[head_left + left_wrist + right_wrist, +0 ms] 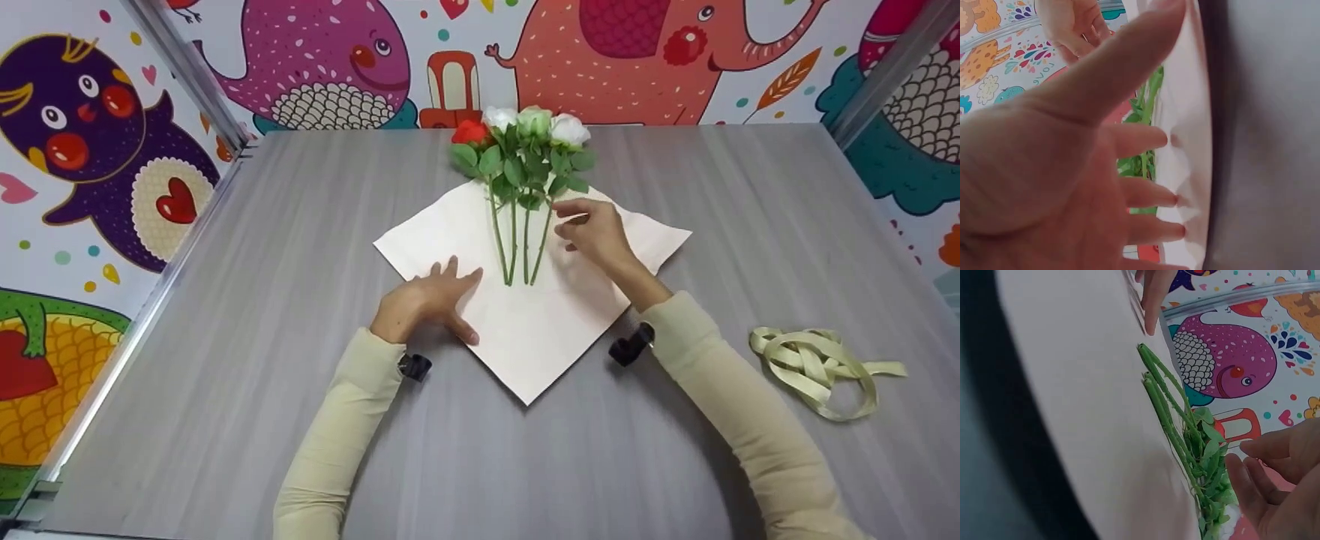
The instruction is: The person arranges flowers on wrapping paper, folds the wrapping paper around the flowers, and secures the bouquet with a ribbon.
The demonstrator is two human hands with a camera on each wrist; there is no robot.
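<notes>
Several artificial roses [534,124], one red, two white and one pale green, lie side by side on a sheet of pale pink wrapping paper [555,330]. Their blooms reach past its far edge, and their green stems [526,247] point toward the person. My left hand [439,296] rests on the paper's left part with fingers spread, fingertips pressing the sheet in the left wrist view. Beside the rightmost stem, my right hand [596,232] hovers with loosely bent fingers. In the right wrist view, those fingers [1258,478] hold nothing and are close to the leaves [1210,444].
A loose pile of pale green ribbon [817,367] lies on the grey table [225,337] at the right. Panels with cartoon animals [600,67] stand along the back and sides, with metal posts [199,75] at the corners. Both wrists carry black cameras [631,345].
</notes>
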